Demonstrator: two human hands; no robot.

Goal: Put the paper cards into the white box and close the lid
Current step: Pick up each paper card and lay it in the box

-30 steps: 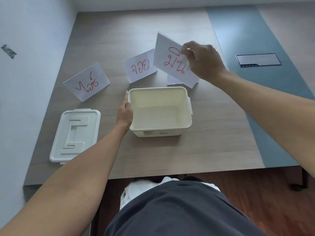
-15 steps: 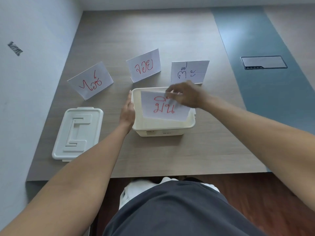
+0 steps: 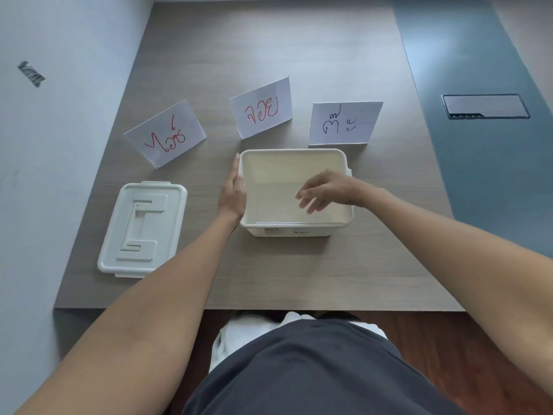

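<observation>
Wood-grain bench, white box central landmark. Left hand flat against box left wall. Right hand over box, fingers loose, empty. One card inside at near wall. Three cards behind box: red-lettered, red-lettered, dark-lettered. Lid left of box. Step: loading cards; next likely dark-lettered, pinch top edge.

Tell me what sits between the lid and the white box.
In the head view, only the left hand, pressed flat against the white box, stands between it and the lid; otherwise bare table.
</observation>
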